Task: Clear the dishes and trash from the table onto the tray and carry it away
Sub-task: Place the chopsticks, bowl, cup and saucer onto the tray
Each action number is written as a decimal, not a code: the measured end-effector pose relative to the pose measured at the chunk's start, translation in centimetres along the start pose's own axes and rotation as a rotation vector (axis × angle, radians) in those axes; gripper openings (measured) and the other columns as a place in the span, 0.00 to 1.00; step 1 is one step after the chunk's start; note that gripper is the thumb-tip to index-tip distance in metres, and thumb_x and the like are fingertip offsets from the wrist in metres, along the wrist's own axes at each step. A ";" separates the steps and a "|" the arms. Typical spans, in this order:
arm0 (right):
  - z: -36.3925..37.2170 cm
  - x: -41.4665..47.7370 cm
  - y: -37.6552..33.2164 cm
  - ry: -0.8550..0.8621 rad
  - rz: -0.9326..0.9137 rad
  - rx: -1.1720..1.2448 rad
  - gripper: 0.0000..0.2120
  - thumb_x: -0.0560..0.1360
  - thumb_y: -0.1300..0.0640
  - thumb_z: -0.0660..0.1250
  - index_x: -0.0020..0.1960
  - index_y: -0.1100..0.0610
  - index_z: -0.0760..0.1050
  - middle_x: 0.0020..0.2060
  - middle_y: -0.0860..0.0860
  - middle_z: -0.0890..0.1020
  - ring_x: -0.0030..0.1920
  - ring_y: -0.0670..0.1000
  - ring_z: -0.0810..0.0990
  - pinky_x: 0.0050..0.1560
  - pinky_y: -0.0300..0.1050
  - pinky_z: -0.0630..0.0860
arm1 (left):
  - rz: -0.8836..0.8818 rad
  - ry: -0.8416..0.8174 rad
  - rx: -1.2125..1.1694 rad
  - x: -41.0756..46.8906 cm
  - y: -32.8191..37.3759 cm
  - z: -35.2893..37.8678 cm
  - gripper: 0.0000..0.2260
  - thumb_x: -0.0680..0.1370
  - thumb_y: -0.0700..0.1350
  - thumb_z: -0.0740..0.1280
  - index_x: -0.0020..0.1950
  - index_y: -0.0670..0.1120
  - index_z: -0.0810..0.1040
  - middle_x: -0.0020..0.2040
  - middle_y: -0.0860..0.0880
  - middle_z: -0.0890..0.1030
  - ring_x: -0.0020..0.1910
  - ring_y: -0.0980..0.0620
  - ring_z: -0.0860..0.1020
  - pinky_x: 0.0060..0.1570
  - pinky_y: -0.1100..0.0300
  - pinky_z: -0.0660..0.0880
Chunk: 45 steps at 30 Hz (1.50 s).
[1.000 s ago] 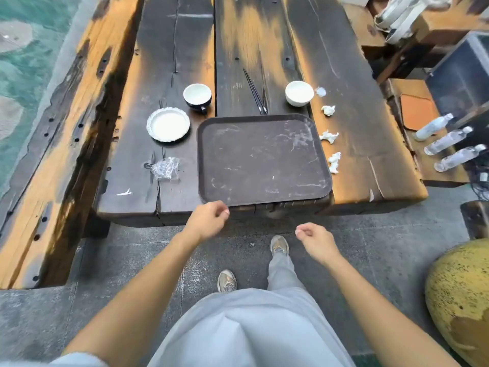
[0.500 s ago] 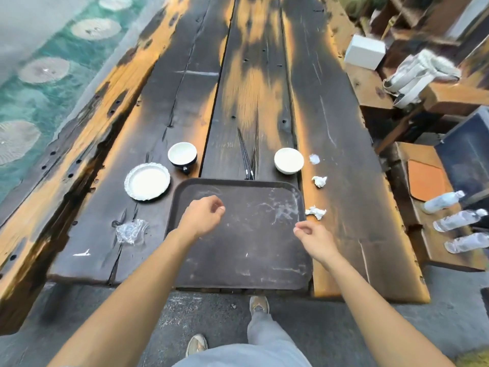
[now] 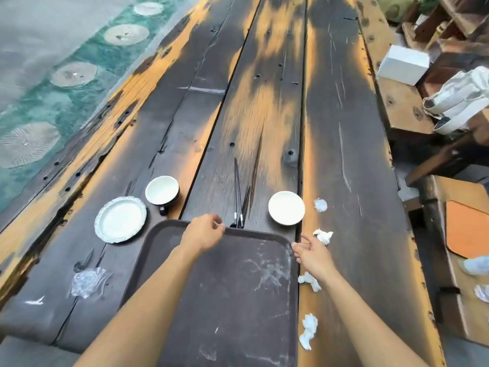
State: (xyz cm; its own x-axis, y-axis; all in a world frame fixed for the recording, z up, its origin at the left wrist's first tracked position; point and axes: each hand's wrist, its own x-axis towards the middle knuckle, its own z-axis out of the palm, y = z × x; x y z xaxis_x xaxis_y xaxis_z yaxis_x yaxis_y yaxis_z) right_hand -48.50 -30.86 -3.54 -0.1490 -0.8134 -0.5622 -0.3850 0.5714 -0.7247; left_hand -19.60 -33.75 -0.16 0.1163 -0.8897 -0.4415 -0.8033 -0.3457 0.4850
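A dark brown tray [image 3: 238,300] lies bare on the wooden table [image 3: 344,154]. My left hand [image 3: 203,233] hovers over the tray's far edge, fingers curled and holding nothing, just short of the black chopsticks [image 3: 238,192]. My right hand [image 3: 311,251] is open at the tray's far right corner, fingertips close to a crumpled white tissue [image 3: 323,235]. More tissue wads lie to the right of the tray [image 3: 309,280] [image 3: 308,331] [image 3: 320,205]. A white bowl [image 3: 286,207] sits beyond the tray. To the left stand a black-and-white cup [image 3: 162,190], a white plate [image 3: 120,219] and a clear plastic wrapper [image 3: 88,283].
A side bench on the right [image 3: 402,107] carries a white box [image 3: 402,64] and a folded cloth bag [image 3: 457,99]. An orange mat [image 3: 467,229] and plastic bottles [image 3: 476,264] lie on a lower surface at right. A green patterned floor [image 3: 53,75] runs along the left.
I have stepped closer to the table. Both hands have moved forward over the tray, the left toward the chopsticks and the right, opening, toward the tissue.
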 end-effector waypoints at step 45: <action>1.6 11.8 -0.6 0.077 0.189 0.553 0.23 0.79 0.60 0.68 0.72 0.55 0.70 0.45 0.40 0.81 0.44 0.46 0.86 0.42 0.41 0.82 | -0.309 0.150 -0.048 19.8 6.0 4.8 0.04 0.74 0.36 0.68 0.47 0.39 0.80 0.45 0.43 0.78 0.43 0.44 0.75 0.41 0.54 0.77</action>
State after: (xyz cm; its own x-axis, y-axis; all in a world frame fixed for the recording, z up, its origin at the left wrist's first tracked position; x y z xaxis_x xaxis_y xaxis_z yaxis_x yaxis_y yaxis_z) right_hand -48.53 -40.65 -10.36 -0.2424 -0.6856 -0.6864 0.1834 0.6624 -0.7264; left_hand -24.88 -51.97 -9.59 0.4370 -0.7737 -0.4588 -0.6886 -0.6159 0.3827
